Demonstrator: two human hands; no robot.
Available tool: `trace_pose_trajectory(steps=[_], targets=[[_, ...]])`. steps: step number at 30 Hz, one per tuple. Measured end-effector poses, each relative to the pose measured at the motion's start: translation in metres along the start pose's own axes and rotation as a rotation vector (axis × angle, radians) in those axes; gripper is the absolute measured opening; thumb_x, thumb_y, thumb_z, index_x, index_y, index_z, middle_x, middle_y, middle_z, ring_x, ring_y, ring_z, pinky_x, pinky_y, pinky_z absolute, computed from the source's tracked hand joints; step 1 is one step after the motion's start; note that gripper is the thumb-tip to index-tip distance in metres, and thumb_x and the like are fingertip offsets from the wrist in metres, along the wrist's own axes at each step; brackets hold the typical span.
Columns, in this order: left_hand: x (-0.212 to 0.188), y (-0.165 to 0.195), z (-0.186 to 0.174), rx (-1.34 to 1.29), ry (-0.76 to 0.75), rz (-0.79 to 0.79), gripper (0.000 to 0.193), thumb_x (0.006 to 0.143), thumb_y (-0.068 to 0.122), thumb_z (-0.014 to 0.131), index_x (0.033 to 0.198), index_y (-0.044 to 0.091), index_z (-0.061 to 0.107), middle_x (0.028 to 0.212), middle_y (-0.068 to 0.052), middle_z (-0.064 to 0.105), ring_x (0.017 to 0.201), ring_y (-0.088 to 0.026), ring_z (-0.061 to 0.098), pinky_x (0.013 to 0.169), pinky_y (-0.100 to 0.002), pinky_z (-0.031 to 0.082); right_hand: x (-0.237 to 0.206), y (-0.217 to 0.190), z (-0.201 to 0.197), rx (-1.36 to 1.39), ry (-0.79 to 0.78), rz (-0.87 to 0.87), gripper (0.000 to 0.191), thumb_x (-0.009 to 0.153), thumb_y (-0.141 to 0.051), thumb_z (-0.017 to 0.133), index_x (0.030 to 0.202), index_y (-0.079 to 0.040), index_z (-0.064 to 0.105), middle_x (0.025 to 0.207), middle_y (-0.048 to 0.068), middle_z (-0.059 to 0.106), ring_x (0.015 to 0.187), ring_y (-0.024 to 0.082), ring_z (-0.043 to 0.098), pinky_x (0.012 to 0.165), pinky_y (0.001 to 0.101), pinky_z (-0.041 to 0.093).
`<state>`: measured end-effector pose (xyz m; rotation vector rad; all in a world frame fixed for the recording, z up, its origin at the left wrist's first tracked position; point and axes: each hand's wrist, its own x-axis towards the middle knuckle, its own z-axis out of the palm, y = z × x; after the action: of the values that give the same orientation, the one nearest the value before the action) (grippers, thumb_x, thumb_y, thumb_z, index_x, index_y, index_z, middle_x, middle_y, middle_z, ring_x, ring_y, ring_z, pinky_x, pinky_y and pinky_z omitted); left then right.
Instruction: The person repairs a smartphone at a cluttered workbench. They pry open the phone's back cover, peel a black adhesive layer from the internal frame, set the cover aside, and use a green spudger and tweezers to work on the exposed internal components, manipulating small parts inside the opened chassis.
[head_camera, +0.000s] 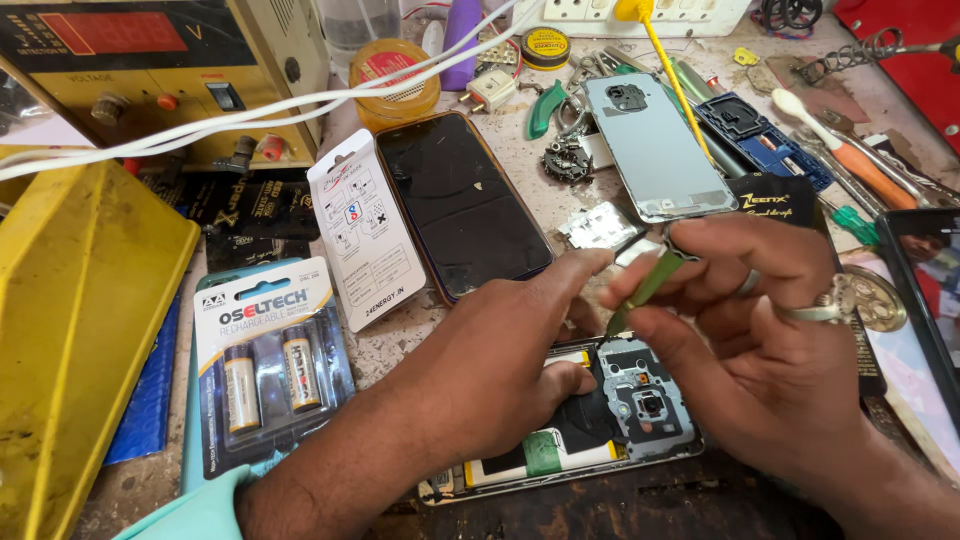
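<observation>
Opened phone (600, 420) lies on the bench under both hands, the left hand (500, 370) pressing down with fingers together to steady it while the right hand (750, 330) pinches green tweezers (648, 288) tip-down at its boards.

You get bright, even daylight from above, so shadows stay soft and short under your hands. The dark phone screen (462, 205) shows a faint sheen. Focus is sharp in the middle; edges bend slightly, wide-angle fashion, along the yellow box (80, 330).
</observation>
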<state>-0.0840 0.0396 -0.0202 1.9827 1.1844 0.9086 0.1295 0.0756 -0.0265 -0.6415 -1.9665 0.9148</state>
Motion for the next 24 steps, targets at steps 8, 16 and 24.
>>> trace_pose_trajectory(steps=[8, 16, 24], targets=[[0.0, 0.002, -0.002, -0.012, -0.021, -0.033, 0.077, 0.08, 0.01, 0.077, 0.148, 0.005, 0.039, 0.112, -0.014, 0.077, 0.112, -0.034, 0.071, 0.092, -0.043, 0.055, -0.001, -0.002, 0.001, -0.072, -0.01, -0.056, 0.062, 0.093, 0.008, 0.061, 0.143, -0.005, 0.026, 0.127, 0.016, 0.06, 0.119, 0.021, 0.066, 0.092, 0.0319, 0.061], [0.0, 0.001, -0.004, 0.045, -0.045, 0.024, 0.089, 0.075, 0.018, 0.085, 0.148, 0.003, 0.037, 0.114, -0.015, 0.074, 0.111, -0.035, 0.07, 0.092, -0.043, 0.053, 0.001, -0.009, -0.006, 0.027, 0.002, -0.08, 0.067, 0.096, 0.01, 0.059, 0.148, -0.009, 0.022, 0.121, 0.024, 0.071, 0.117, 0.028, 0.074, 0.101, 0.0392, 0.064], [0.001, 0.003, -0.004, 0.051, -0.073, -0.023, 0.095, 0.072, 0.019, 0.085, 0.151, 0.004, 0.035, 0.112, -0.014, 0.074, 0.108, -0.035, 0.07, 0.089, -0.044, 0.053, -0.04, -0.001, -0.022, -0.137, 0.019, -0.019, 0.071, 0.089, 0.003, 0.069, 0.144, -0.013, 0.026, 0.111, 0.019, 0.074, 0.11, 0.025, 0.078, 0.085, 0.0355, 0.065]])
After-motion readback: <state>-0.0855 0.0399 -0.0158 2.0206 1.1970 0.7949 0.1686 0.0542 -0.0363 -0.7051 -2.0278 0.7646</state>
